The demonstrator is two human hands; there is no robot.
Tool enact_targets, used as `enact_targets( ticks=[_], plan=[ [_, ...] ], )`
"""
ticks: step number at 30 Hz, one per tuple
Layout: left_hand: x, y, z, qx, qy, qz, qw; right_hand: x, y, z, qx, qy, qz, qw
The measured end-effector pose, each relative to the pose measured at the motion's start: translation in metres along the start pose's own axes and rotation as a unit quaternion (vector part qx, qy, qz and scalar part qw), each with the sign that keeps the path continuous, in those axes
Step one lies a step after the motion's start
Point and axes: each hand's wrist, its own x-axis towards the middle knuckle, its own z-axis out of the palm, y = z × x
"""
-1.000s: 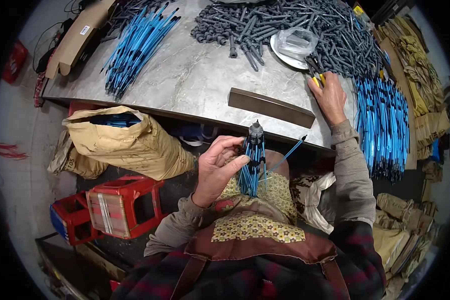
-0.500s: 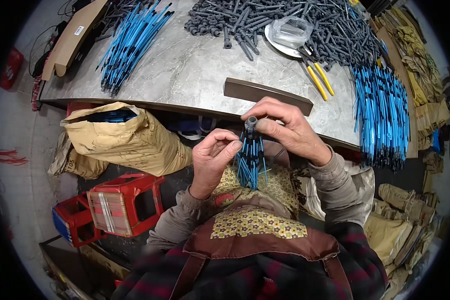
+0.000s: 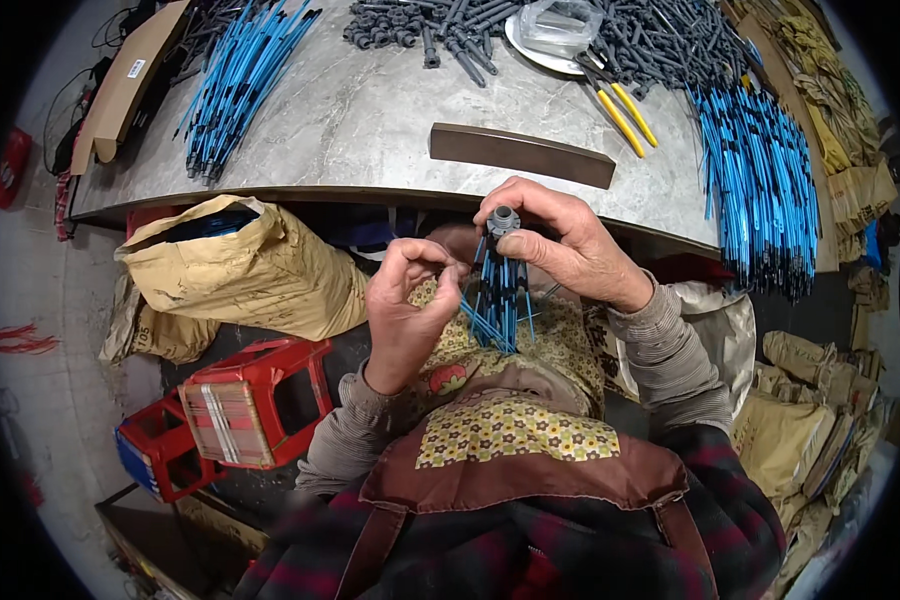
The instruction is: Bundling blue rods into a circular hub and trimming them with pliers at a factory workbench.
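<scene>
My right hand [image 3: 575, 248] is closed around a grey tubular plastic part [image 3: 504, 220], its round open end facing up between thumb and fingers. Thin blue rods [image 3: 505, 305] with black sections hang around and below that part, over my apron [image 3: 515, 435]. Just left of it, my left hand [image 3: 408, 305] is pinched, thumb against forefinger. One slanting blue rod [image 3: 482, 322] runs up to its fingertips, and the rod's end is hidden there.
On the grey table [image 3: 350, 120] lie a dark brown bar [image 3: 522, 156], yellow-handled pliers [image 3: 620, 118], heaped grey plastic parts [image 3: 660, 50] and bundles of blue rods [image 3: 755, 190]. An open paper sack [image 3: 260, 270] and red stools [image 3: 255, 405] stand at left.
My left hand has drawn slightly left, and a blue rod now slants out toward its fingertips. The right hand keeps its grip on the grey part. The whole view has shifted a little.
</scene>
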Motion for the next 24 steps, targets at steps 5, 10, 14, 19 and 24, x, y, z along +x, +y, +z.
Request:
enact_targets(
  ticks=[5, 10, 14, 19, 24],
  plan=[
    [-0.011, -0.011, -0.021, -0.175, -0.002, -0.031, 0.984, -0.014, 0.007, -0.007, 0.028, 0.043, 0.005, 0.999],
    [-0.041, -0.014, -0.044, -0.184, 0.024, -0.062, 0.981, -0.02, 0.008, -0.011, 0.049, 0.102, 0.026, 0.993],
    [-0.068, -0.004, -0.052, -0.14, -0.038, -0.1, 0.984, -0.016, 0.005, -0.009, 0.048, 0.11, 0.029, 0.992],
    [-0.043, 0.011, 0.007, -0.112, 0.067, -0.03, 0.991, 0.001, -0.004, 0.012, -0.019, 0.085, 0.012, 0.996],
    [-0.046, -0.01, 0.039, -0.113, 0.104, -0.084, 0.985, 0.015, 0.003, 0.041, -0.124, 0.066, -0.114, 0.983]
  ],
)
